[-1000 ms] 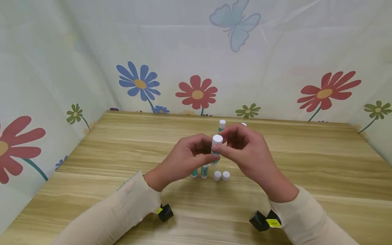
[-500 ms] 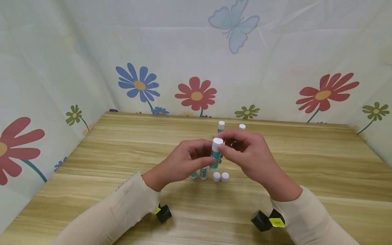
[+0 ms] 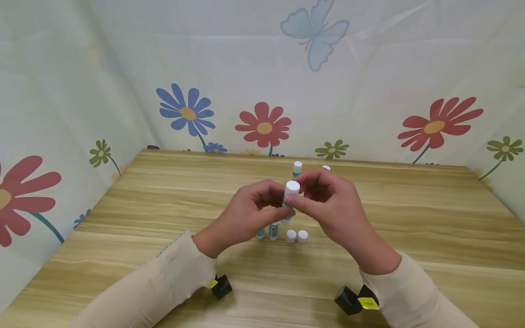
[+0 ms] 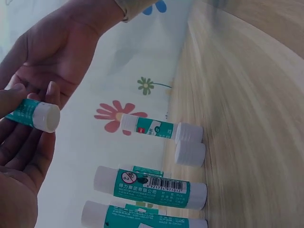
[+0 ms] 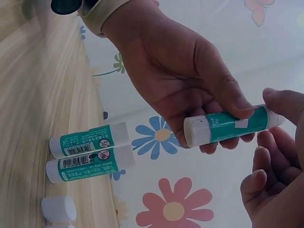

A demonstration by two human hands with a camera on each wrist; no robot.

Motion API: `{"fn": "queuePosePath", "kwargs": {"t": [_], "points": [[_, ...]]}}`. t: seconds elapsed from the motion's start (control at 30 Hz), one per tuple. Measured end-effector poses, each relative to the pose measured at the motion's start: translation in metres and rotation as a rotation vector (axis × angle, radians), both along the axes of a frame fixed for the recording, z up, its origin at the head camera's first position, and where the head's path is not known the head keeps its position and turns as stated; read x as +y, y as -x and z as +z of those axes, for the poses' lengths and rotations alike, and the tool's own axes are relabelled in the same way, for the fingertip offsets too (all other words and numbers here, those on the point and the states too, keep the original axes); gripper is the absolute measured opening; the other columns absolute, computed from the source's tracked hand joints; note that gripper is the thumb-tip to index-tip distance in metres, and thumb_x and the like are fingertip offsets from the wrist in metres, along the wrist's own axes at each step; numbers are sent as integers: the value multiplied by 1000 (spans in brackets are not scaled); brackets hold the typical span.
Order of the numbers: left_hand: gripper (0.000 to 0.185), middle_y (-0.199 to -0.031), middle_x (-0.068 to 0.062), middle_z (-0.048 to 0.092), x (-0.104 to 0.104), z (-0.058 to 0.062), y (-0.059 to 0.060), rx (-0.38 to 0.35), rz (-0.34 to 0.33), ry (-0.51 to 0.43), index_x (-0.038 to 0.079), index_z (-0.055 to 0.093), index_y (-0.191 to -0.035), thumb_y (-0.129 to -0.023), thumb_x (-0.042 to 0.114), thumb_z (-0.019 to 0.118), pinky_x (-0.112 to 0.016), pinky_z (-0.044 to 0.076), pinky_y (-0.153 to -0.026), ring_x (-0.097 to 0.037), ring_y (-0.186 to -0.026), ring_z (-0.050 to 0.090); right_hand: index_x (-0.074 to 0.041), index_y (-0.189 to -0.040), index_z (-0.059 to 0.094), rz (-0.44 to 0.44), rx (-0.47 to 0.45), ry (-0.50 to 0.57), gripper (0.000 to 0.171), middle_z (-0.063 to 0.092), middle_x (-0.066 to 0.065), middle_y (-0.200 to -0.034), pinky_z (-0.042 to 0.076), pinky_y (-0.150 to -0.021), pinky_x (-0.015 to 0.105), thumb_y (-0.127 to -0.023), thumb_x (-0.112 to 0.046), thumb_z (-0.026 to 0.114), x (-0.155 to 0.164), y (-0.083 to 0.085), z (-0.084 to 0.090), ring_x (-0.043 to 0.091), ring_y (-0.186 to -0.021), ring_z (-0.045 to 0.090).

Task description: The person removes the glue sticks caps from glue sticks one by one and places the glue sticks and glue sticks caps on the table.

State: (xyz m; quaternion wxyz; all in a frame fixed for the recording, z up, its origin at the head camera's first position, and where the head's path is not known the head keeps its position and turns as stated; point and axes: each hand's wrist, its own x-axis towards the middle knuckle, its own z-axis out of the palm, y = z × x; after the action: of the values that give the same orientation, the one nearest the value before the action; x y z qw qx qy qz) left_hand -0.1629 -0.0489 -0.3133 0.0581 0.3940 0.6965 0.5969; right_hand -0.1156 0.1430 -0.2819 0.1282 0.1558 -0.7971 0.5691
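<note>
Biggest risk I can see: the glue stick [image 3: 289, 200] sits mid-frame in the head view, held up above the table [image 3: 164, 191] between both hands, and it's a smooth, skinny plastic cylinder, so a light grip could let it twist out and drop onto the stuff below. The left hand [image 3: 246, 214] wraps thumb and curled fingers around the green-labelled barrel, while the right hand [image 3: 332, 205] pinches up near the white cap [image 3: 292, 187] with thumb and fingertips. If that cap gets pulled or pushed at an angle it could pop off or jam crooked. Right under the hands, lower centre, two uncapped sticks [image 3: 268, 231] stand upright next to two loose caps [image 3: 297, 236], all small, round and light, so a falling stick or a dropped wrist would probably send them rolling across the slick wood-grain top. Two more capped sticks [image 3: 297, 167] stand behind the hands, near the floral cloth backdrop [image 3: 262, 91], which looks soft and a bit wrinkled.
</note>
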Motion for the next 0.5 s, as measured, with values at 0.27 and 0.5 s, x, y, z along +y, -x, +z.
{"fn": "queuePosePath", "kwargs": {"t": [0.27,0.5], "points": [[26,-107,-7,68,-1,-1,0,16,-47,2,8,64,-118,-92,9,66,-35,57,-87,-16,-93,66,-12,-103,70,3,12,-46,18,64,-1,-88,52,-65,26,-85,-16,75,3,-2,2,21,-76,57],[33,-110,-18,68,-6,0,2,18,-174,2,1,59,-125,-95,13,62,-36,57,-88,-18,-97,67,-2,-113,69,156,48,-2,23,66,-1,-100,55,-74,25,-90,-6,67,7,-4,4,21,-86,61]]}}
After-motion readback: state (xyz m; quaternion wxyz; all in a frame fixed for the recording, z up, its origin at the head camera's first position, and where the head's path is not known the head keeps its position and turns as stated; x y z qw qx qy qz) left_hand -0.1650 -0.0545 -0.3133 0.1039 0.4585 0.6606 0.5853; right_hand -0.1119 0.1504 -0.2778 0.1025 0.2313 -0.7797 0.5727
